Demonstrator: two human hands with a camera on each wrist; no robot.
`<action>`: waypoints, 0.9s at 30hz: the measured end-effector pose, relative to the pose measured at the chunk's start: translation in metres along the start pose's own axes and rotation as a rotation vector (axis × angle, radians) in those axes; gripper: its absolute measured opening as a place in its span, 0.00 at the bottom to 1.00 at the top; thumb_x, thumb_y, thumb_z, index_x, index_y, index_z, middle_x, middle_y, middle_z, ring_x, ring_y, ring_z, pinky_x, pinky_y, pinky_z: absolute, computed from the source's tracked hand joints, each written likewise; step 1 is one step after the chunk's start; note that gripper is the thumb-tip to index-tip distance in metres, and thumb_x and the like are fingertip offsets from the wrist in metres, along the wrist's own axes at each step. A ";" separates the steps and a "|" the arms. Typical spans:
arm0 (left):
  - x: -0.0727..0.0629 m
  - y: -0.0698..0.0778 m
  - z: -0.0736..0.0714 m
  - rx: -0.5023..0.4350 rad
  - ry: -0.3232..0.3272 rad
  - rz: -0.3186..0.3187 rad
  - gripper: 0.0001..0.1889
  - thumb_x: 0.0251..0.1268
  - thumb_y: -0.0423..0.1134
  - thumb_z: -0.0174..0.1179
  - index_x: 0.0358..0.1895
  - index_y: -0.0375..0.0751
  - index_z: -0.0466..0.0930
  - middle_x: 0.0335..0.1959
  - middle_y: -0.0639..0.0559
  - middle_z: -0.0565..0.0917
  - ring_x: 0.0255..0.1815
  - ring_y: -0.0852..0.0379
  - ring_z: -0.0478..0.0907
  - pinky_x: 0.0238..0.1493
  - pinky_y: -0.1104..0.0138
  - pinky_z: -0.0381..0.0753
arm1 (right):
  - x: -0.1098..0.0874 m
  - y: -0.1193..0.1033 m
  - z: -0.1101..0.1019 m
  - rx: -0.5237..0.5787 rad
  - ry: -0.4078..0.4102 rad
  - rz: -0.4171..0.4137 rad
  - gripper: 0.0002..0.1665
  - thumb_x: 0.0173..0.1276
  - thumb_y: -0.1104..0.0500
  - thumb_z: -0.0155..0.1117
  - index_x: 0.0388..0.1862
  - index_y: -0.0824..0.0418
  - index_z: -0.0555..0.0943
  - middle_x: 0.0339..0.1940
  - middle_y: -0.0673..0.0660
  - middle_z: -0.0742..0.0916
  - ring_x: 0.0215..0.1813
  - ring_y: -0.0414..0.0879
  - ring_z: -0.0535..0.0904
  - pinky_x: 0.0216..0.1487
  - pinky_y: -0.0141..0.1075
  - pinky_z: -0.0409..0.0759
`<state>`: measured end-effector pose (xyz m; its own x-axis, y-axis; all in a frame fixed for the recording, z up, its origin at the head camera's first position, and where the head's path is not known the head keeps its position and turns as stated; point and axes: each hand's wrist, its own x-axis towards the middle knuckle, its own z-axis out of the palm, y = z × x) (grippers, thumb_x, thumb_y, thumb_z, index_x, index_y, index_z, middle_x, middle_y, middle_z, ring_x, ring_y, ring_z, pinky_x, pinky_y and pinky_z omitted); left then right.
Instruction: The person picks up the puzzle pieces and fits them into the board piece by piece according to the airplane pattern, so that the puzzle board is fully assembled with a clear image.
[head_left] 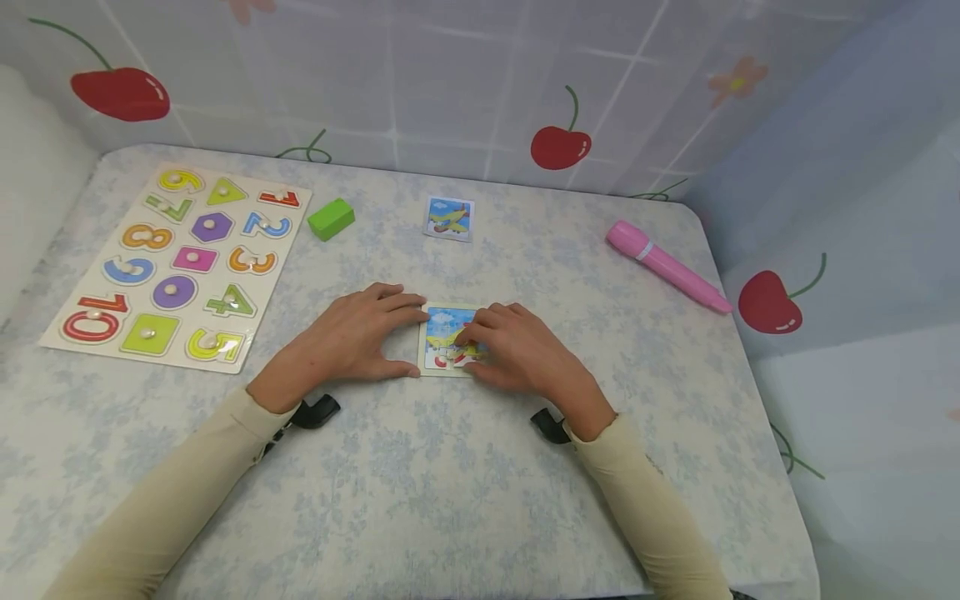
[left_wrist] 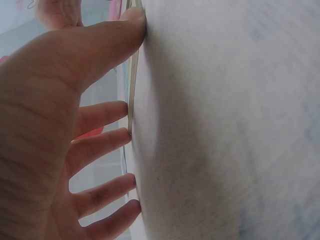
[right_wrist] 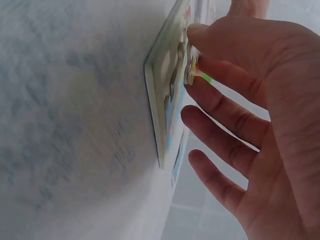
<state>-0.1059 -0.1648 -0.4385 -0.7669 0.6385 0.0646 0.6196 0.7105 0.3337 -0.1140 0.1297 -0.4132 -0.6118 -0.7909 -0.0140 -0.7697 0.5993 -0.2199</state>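
Note:
A small jigsaw board (head_left: 444, 374) with a pale rim lies mid-table, its picture showing a yellow and red airplane on blue sky. The left hand (head_left: 352, 337) rests along its left side, thumb near the lower corner and fingertips at the upper edge, fingers spread. Over the board's right part, the right hand (head_left: 517, 346) pinches a jigsaw piece (right_wrist: 190, 70) between thumb and fingertips, just above the surface. In the right wrist view, a bare recess shows in the board near its edge. The right hand hides part of the picture in the head view.
Behind the board lies a small airplane picture card (head_left: 449, 218). A green block (head_left: 331, 219) sits near a number-and-shape peg board (head_left: 161, 275) at left. A pink pen-like object (head_left: 667, 267) lies at right. A cherry-patterned curtain (head_left: 465, 92) borders the table's back.

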 end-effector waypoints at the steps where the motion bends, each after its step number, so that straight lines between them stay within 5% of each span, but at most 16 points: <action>1: 0.000 0.000 0.000 0.000 0.001 0.001 0.44 0.57 0.69 0.77 0.73 0.49 0.81 0.78 0.50 0.76 0.80 0.40 0.68 0.67 0.41 0.79 | 0.001 -0.001 0.001 -0.006 0.000 -0.003 0.17 0.71 0.49 0.78 0.56 0.50 0.90 0.54 0.50 0.88 0.58 0.49 0.83 0.63 0.50 0.79; 18: 0.001 0.000 0.000 0.006 -0.002 0.011 0.44 0.57 0.69 0.76 0.73 0.49 0.81 0.78 0.50 0.76 0.80 0.39 0.68 0.67 0.42 0.79 | 0.003 -0.005 0.009 -0.018 0.016 -0.015 0.17 0.72 0.49 0.78 0.58 0.49 0.91 0.52 0.48 0.87 0.57 0.48 0.83 0.63 0.48 0.80; 27: 0.001 -0.001 0.000 0.009 -0.001 0.016 0.44 0.58 0.69 0.76 0.74 0.48 0.81 0.78 0.49 0.76 0.80 0.39 0.68 0.67 0.42 0.79 | 0.003 -0.004 0.011 0.015 0.037 -0.036 0.11 0.71 0.51 0.79 0.50 0.46 0.90 0.51 0.47 0.87 0.57 0.48 0.83 0.62 0.48 0.80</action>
<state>-0.1067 -0.1648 -0.4386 -0.7569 0.6498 0.0691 0.6331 0.7030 0.3239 -0.1110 0.1237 -0.4231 -0.5900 -0.8068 0.0299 -0.7888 0.5681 -0.2346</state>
